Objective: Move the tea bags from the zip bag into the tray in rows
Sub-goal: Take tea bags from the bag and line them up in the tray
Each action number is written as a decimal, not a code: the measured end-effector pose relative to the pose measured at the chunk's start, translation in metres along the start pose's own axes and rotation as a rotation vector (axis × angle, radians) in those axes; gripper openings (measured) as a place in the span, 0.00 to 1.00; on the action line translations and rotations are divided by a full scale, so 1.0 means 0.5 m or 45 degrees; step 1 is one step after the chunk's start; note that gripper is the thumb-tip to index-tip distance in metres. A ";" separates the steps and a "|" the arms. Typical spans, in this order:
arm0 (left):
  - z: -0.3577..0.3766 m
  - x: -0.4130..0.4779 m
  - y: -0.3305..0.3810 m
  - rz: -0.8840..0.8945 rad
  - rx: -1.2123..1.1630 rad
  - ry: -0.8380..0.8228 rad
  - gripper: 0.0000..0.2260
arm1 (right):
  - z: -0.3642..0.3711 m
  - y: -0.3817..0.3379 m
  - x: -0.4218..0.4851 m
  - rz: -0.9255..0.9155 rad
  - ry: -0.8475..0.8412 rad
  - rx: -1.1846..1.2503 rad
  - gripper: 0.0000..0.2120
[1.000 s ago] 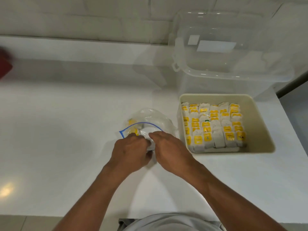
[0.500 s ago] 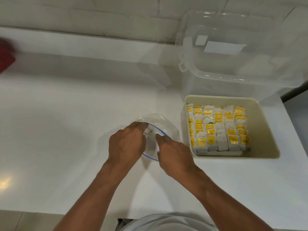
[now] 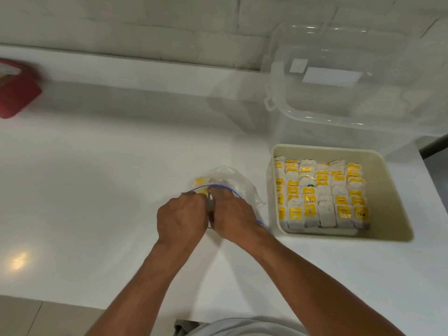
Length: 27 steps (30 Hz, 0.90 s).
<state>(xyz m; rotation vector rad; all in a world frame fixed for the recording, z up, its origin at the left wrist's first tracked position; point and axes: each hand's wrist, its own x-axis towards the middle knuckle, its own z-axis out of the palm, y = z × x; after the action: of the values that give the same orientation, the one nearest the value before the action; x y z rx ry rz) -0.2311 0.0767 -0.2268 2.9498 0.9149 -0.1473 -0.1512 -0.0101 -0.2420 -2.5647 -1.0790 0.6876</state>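
Head view: our left hand (image 3: 181, 219) and right hand (image 3: 232, 214) grip the crinkly clear zip bag (image 3: 232, 181) on the counter (image 3: 97, 190), fingertips hidden. Tea bags (image 3: 320, 195) sit in rows in the smooth beige tray (image 3: 390, 190); those left in the bag are blurry.

The glossy white countertop (image 3: 97, 190) in front of me carries a crumpled clear plastic zip bag (image 3: 232, 180) near its middle. A square beige plastic tray (image 3: 392, 190) sits near it on the right, a large clear plastic lidded box (image 3: 339, 112) behind the tray, and a blurred red container (image 3: 17, 93) at far left.
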 end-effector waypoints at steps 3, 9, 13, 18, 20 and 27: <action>-0.004 -0.007 0.021 0.007 0.080 -0.034 0.08 | -0.004 -0.003 0.000 0.028 0.091 -0.100 0.15; 0.008 0.006 0.026 -0.030 0.041 0.043 0.08 | -0.016 0.002 -0.032 -0.042 0.169 -0.170 0.10; 0.018 0.024 0.021 -0.010 0.071 0.097 0.16 | -0.040 -0.001 -0.074 -0.054 0.447 0.023 0.08; 0.026 0.035 0.019 -0.003 0.173 0.059 0.12 | -0.080 0.023 -0.100 0.003 0.585 0.273 0.07; 0.037 0.038 0.023 0.005 0.221 0.095 0.12 | -0.088 0.037 -0.095 0.070 0.462 0.211 0.08; 0.035 0.036 0.019 0.008 0.056 0.269 0.12 | -0.122 0.041 -0.101 0.086 0.369 0.270 0.07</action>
<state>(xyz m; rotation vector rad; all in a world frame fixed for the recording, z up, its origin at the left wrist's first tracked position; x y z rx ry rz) -0.2123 0.0777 -0.2458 3.0527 0.9353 0.1494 -0.1377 -0.0647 -0.1828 -2.4310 -0.7851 0.4030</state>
